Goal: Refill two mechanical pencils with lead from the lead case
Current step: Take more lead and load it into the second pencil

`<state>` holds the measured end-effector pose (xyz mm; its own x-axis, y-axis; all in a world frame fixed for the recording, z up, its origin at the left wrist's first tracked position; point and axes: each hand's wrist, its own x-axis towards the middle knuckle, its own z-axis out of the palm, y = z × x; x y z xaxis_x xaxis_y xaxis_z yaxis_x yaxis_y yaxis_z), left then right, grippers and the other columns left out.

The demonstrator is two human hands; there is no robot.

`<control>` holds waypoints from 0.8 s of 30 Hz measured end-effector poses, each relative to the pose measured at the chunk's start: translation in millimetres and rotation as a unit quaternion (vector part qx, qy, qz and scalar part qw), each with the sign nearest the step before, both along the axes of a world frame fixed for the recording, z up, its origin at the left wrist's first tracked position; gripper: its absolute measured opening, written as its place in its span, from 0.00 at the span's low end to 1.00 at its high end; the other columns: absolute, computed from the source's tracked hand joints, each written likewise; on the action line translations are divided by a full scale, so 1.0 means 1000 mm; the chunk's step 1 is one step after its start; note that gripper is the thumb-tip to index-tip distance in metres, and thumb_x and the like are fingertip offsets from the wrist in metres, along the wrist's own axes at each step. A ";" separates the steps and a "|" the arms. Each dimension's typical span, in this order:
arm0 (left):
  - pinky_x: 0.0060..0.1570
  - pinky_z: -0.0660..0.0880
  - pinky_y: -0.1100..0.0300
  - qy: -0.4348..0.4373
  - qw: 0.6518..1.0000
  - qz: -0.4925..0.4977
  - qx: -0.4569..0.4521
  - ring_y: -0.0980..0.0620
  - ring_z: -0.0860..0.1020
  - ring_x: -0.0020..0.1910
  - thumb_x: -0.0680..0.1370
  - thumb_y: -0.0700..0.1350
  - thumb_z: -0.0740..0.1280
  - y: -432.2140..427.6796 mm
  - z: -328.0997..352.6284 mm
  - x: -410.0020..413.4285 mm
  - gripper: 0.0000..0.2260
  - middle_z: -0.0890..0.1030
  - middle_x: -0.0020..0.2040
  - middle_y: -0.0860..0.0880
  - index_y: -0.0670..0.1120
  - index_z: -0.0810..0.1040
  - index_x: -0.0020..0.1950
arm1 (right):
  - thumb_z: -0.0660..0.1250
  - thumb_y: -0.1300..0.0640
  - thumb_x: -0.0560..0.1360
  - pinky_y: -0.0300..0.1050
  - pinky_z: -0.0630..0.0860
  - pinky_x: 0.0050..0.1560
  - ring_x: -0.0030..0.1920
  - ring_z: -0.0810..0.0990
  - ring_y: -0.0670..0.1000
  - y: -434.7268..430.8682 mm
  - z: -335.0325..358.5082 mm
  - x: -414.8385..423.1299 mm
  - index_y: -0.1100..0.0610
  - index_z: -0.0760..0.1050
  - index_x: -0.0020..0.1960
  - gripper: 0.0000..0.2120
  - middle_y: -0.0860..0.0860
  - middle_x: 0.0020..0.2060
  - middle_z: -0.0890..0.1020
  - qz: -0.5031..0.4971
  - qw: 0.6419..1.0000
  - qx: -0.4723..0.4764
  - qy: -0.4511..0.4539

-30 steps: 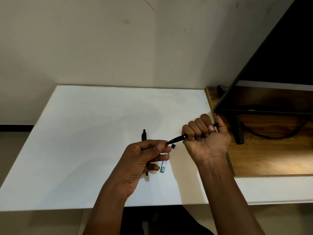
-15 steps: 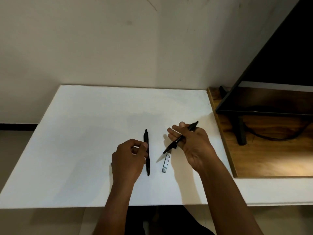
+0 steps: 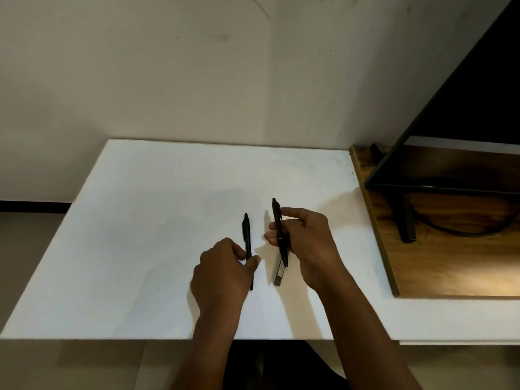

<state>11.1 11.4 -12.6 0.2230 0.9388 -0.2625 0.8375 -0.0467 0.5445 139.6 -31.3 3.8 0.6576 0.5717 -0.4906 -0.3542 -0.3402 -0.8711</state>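
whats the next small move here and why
Probably the right hand lays its pencil on the table beside the lead case: the left hand pinches the other pencil, and the case lies unheld, so the right hand likely needs freeing to fetch lead.

Home desk [image 3: 168, 220], monitor [image 3: 464, 108], plain wall [image 3: 168, 66]

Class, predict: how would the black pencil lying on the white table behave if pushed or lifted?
The pencil looks slim and round, so it probably rolls on the smooth table. Straight and thin, it seems stiff and likely light.
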 end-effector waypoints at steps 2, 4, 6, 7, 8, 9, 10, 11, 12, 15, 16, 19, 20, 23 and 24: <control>0.37 0.66 0.61 0.007 1.000 0.010 -0.003 0.51 0.79 0.43 0.71 0.57 0.73 0.000 0.001 0.001 0.11 0.83 0.46 0.53 0.52 0.80 0.47 | 0.57 0.69 0.79 0.40 0.79 0.35 0.29 0.82 0.49 0.001 -0.004 -0.001 0.61 0.79 0.59 0.16 0.57 0.40 0.85 -0.006 1.000 -0.014 0.011; 0.36 0.66 0.61 0.011 1.000 0.016 -0.005 0.53 0.76 0.40 0.72 0.56 0.73 -0.001 0.002 0.002 0.10 0.83 0.45 0.53 0.52 0.80 0.47 | 0.56 0.64 0.82 0.38 0.73 0.30 0.27 0.77 0.46 0.002 -0.006 -0.004 0.59 0.81 0.57 0.14 0.55 0.39 0.84 0.005 0.999 -0.032 0.013; 0.35 0.67 0.61 0.002 1.000 0.024 -0.018 0.51 0.78 0.41 0.72 0.53 0.72 0.000 0.003 0.001 0.08 0.83 0.43 0.53 0.51 0.81 0.45 | 0.58 0.56 0.84 0.38 0.72 0.31 0.26 0.75 0.45 0.002 -0.007 -0.006 0.59 0.81 0.54 0.14 0.53 0.37 0.84 0.017 0.999 -0.035 -0.007; 0.35 0.68 0.62 -0.008 0.999 0.029 -0.028 0.50 0.80 0.41 0.71 0.52 0.72 0.001 0.003 0.000 0.07 0.83 0.41 0.53 0.51 0.81 0.43 | 0.60 0.53 0.83 0.39 0.72 0.32 0.26 0.75 0.45 0.001 -0.008 -0.006 0.59 0.81 0.54 0.13 0.52 0.35 0.83 0.025 0.999 -0.035 -0.030; 0.33 0.68 0.62 -0.020 0.998 0.034 -0.039 0.50 0.80 0.40 0.71 0.52 0.72 0.002 0.004 -0.001 0.06 0.83 0.39 0.53 0.50 0.81 0.41 | 0.62 0.52 0.82 0.39 0.73 0.33 0.26 0.76 0.44 0.001 -0.010 -0.006 0.58 0.81 0.55 0.12 0.50 0.35 0.84 0.037 0.996 -0.040 -0.069; 0.33 0.69 0.62 -0.034 0.997 0.039 -0.050 0.51 0.80 0.38 0.70 0.51 0.72 0.004 0.005 -0.002 0.05 0.83 0.37 0.53 0.50 0.82 0.39 | 0.64 0.53 0.81 0.40 0.75 0.36 0.28 0.78 0.44 0.000 -0.011 -0.007 0.57 0.80 0.57 0.11 0.50 0.35 0.85 0.057 0.989 -0.057 -0.125; 0.34 0.71 0.61 -0.055 0.995 0.045 -0.065 0.51 0.80 0.37 0.70 0.51 0.72 0.006 0.006 -0.004 0.06 0.83 0.35 0.53 0.49 0.82 0.38 | 0.66 0.53 0.80 0.42 0.78 0.41 0.34 0.82 0.45 0.000 -0.013 -0.009 0.56 0.79 0.58 0.11 0.50 0.37 0.86 0.081 0.975 -0.083 -0.188; 0.37 0.74 0.60 -0.087 0.991 0.055 -0.086 0.52 0.80 0.36 0.70 0.50 0.72 0.009 0.008 -0.005 0.06 0.83 0.34 0.54 0.49 0.83 0.37 | 0.67 0.52 0.79 0.44 0.78 0.46 0.40 0.84 0.48 0.001 -0.015 -0.013 0.55 0.78 0.58 0.11 0.50 0.39 0.86 0.102 0.957 -0.113 -0.246; 0.40 0.77 0.58 -0.126 0.983 0.070 -0.114 0.51 0.82 0.37 0.71 0.50 0.73 0.012 0.009 -0.006 0.06 0.84 0.33 0.53 0.49 0.83 0.36 | 0.67 0.51 0.78 0.45 0.76 0.47 0.45 0.83 0.50 0.002 -0.017 -0.017 0.56 0.77 0.56 0.10 0.50 0.41 0.86 0.113 0.939 -0.144 -0.293; 0.48 0.81 0.50 -0.220 0.954 0.112 -0.168 0.50 0.84 0.40 0.71 0.49 0.74 0.019 0.015 -0.012 0.06 0.86 0.35 0.50 0.48 0.85 0.37 | 0.67 0.52 0.77 0.43 0.65 0.38 0.43 0.78 0.51 0.008 -0.024 -0.031 0.58 0.75 0.47 0.09 0.50 0.40 0.83 0.114 0.898 -0.197 -0.376; 0.49 0.81 0.48 -0.234 0.951 0.117 -0.166 0.51 0.85 0.40 0.71 0.49 0.73 0.022 0.015 -0.013 0.05 0.87 0.36 0.50 0.48 0.85 0.38 | 0.66 0.52 0.77 0.44 0.64 0.38 0.41 0.78 0.52 0.010 -0.024 -0.034 0.58 0.74 0.46 0.09 0.51 0.40 0.82 0.115 0.890 -0.202 -0.391; 0.47 0.81 0.51 -0.259 0.946 0.121 -0.152 0.58 0.84 0.34 0.72 0.47 0.73 0.025 0.017 -0.015 0.03 0.86 0.36 0.53 0.49 0.83 0.39 | 0.64 0.53 0.78 0.44 0.65 0.38 0.42 0.79 0.56 0.017 -0.026 -0.041 0.58 0.70 0.46 0.09 0.54 0.41 0.82 0.127 0.871 -0.211 -0.425; 0.44 0.81 0.53 -0.268 0.943 0.120 -0.155 0.60 0.84 0.32 0.72 0.47 0.73 0.025 0.017 -0.015 0.03 0.86 0.36 0.54 0.50 0.83 0.40 | 0.64 0.53 0.79 0.44 0.64 0.38 0.43 0.80 0.56 0.018 -0.027 -0.043 0.57 0.68 0.45 0.09 0.54 0.42 0.82 0.137 0.861 -0.219 -0.438; 0.43 0.81 0.55 -0.283 0.941 0.100 -0.156 0.62 0.84 0.32 0.73 0.47 0.74 0.025 0.017 -0.017 0.03 0.87 0.38 0.53 0.51 0.83 0.45 | 0.63 0.51 0.80 0.44 0.64 0.40 0.45 0.80 0.56 0.020 -0.027 -0.047 0.56 0.65 0.44 0.12 0.54 0.43 0.82 0.160 0.842 -0.238 -0.456; 0.45 0.81 0.54 -0.282 0.944 0.088 -0.150 0.60 0.85 0.34 0.73 0.48 0.74 0.025 0.017 -0.018 0.04 0.87 0.39 0.52 0.51 0.84 0.47 | 0.63 0.49 0.80 0.45 0.66 0.42 0.45 0.80 0.56 0.020 -0.027 -0.047 0.56 0.65 0.43 0.13 0.54 0.44 0.82 0.161 0.845 -0.235 -0.452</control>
